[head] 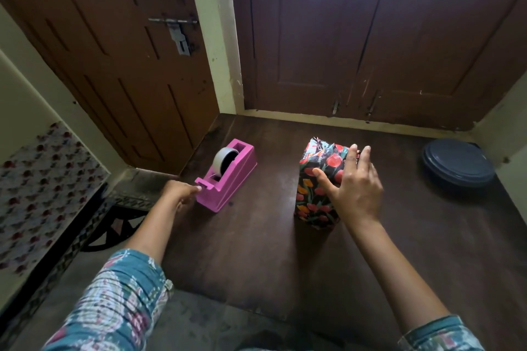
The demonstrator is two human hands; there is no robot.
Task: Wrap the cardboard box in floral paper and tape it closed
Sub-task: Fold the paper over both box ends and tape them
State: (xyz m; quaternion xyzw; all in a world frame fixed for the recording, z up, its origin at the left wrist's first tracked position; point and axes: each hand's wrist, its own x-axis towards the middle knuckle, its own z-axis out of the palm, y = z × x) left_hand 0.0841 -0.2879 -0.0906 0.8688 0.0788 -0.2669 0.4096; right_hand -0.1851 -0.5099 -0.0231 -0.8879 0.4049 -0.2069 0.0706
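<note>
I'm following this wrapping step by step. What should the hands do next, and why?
Probably pull a strip of tape with the left hand, whose fingers are at the cutter end of the pink dispenser. The right hand holds the paper down on the wrapped box, and the bunched top folds look untaped.

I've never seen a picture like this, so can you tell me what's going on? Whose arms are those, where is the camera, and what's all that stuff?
The camera sits on a person's head and looks down, so you see that person's own two arms. There is no machine here, only bare hands.

On the dark table stands a box already covered in flowery paper. The right hand is spread open over its top and side, probably to steady it.

To the left is a pink tape dispenser with a grey tape roll in it. The left hand is at the dispenser's near end, where tape comes off. I can't see whether it has any tape yet.

A round blue lid lies far right. Behind are brown doors.
</note>
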